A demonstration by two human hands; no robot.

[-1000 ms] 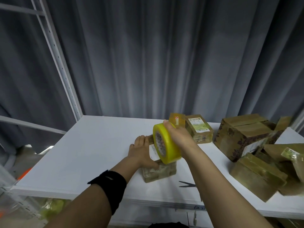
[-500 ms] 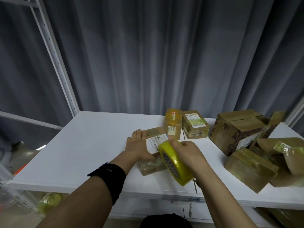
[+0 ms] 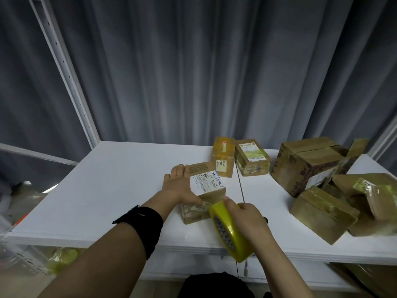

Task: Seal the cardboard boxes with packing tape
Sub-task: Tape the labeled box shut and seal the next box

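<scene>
Down toward the front edge of the smooth white bench [image 3: 120,181] had come the right hand [image 3: 249,220], its fingers curled round the glossy yellow tape roll [image 3: 227,231], which a second earlier was raised above the small box [image 3: 206,186]. The left hand [image 3: 178,188], a black wristband [image 3: 144,224] behind it, pressed flat with straight fingers on that oblong brown cardboard carton with its white printed label, whose near right corner the roll hid. Behind stood two taped cartons [image 3: 223,157], to the right a larger box [image 3: 305,162] and a heap of shiny wrapped boxes [image 3: 322,211], before a pleated grey curtain [image 3: 193,72].
</scene>
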